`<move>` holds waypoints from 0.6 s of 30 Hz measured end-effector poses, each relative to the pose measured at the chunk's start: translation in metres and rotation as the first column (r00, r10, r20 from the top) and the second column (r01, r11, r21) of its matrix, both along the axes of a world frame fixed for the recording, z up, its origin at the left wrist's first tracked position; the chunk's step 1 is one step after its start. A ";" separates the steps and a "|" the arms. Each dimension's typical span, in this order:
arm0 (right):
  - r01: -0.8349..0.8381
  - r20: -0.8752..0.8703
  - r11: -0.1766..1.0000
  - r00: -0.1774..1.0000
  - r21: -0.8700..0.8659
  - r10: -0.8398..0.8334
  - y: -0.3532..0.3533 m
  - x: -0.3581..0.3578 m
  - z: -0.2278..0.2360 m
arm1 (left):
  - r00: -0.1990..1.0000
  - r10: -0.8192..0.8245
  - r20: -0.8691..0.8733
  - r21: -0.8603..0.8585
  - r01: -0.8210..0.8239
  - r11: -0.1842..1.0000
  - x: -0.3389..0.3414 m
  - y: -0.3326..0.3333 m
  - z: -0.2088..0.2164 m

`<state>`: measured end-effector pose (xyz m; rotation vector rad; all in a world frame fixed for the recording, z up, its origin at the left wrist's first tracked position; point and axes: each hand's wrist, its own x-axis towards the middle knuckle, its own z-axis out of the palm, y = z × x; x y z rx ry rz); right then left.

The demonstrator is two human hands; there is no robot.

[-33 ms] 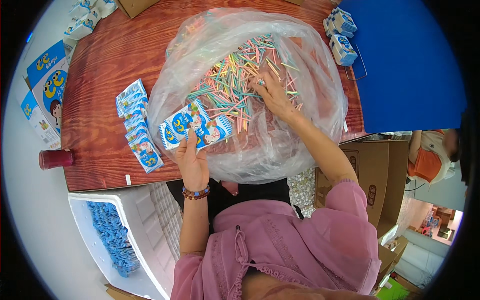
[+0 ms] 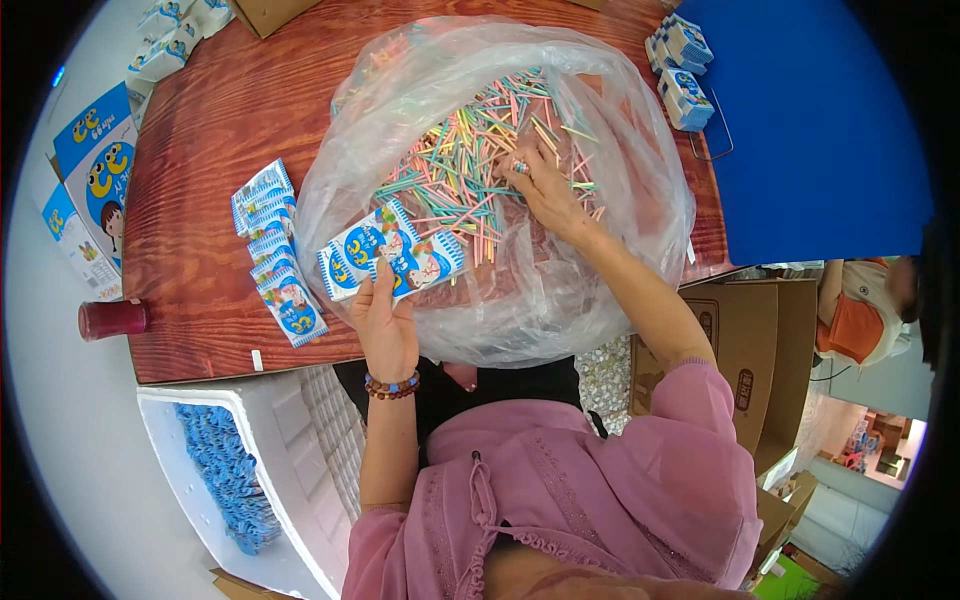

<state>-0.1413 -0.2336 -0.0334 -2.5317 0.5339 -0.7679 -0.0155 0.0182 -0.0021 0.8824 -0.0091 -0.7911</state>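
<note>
My left hand [image 2: 378,310] is closed on a few fanned-out blue-and-white printed packets [image 2: 415,262], held over the near left rim of a large clear plastic bag [image 2: 640,180]. Inside the spread-open bag lies a loose heap of thin pink, yellow and blue-green sticks [image 2: 465,140]. My right hand [image 2: 543,187] reaches into the bag at the right side of the heap. Its fingers are bent together around a small bunch of sticks, whose ends show at the fingertips. To the left of the bag, more packets [image 2: 285,290] lie overlapped in a row on the wooden table [image 2: 200,200].
A white foam box [image 2: 240,400] with many blue packets stands below the table's left edge. A red-lidded jar [image 2: 112,318] and printed cartons [image 2: 95,160] are at left. Stacked small packs [image 2: 685,100] sit far right, beside a blue surface [image 2: 820,130]. A cardboard box [image 2: 720,350] stands at right.
</note>
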 end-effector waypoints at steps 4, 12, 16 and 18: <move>-0.059 0.147 0.764 0.988 0.642 -0.048 0.005 -0.002 0.019 | 1.000 -0.020 0.003 -0.008 0.020 1.000 -0.001 -0.006 0.001; -0.567 0.651 0.321 0.671 0.759 -0.354 0.067 0.020 0.071 | 0.999 -0.032 -0.030 -0.087 0.029 0.996 -0.007 -0.034 -0.002; -0.680 0.764 0.350 0.553 0.645 -0.332 0.096 0.035 0.083 | 0.997 -0.075 -0.013 -0.115 0.073 0.991 -0.010 -0.039 0.002; -0.679 0.749 0.322 0.558 0.660 -0.357 0.104 0.040 0.082 | 0.997 -0.068 -0.045 -0.126 0.062 0.990 -0.010 -0.039 0.001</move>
